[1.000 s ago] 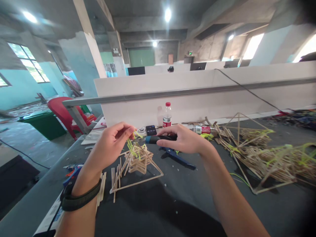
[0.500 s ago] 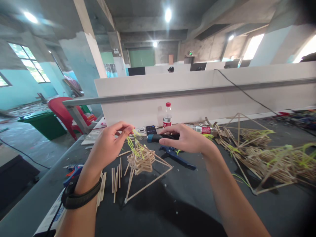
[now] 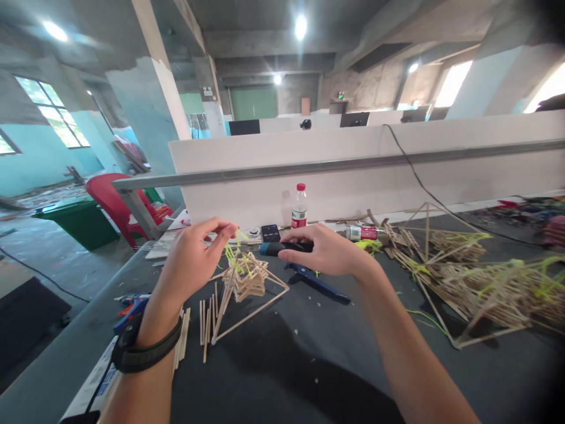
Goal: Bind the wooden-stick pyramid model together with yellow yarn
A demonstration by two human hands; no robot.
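Observation:
My left hand pinches the top of some yellow-green strings. Beneath it is a wooden stick frame with a stack of crossed sticks inside, the strings running down to it. My right hand is closed around a black and blue cylindrical tool, to the right of the frame. A dark blue cutter-like tool lies on the table below my right hand. Loose sticks lie beside my left forearm.
A bottle with a red cap stands by the white partition, near a phone. Another bottle lies to the right. Stick structures with yellow-green string fill the right side. A glue gun lies at left.
The stick frame and its stack have shifted left and slightly up. My right hand and the cylindrical tool have moved a little left. The cable at the right has swung lower.

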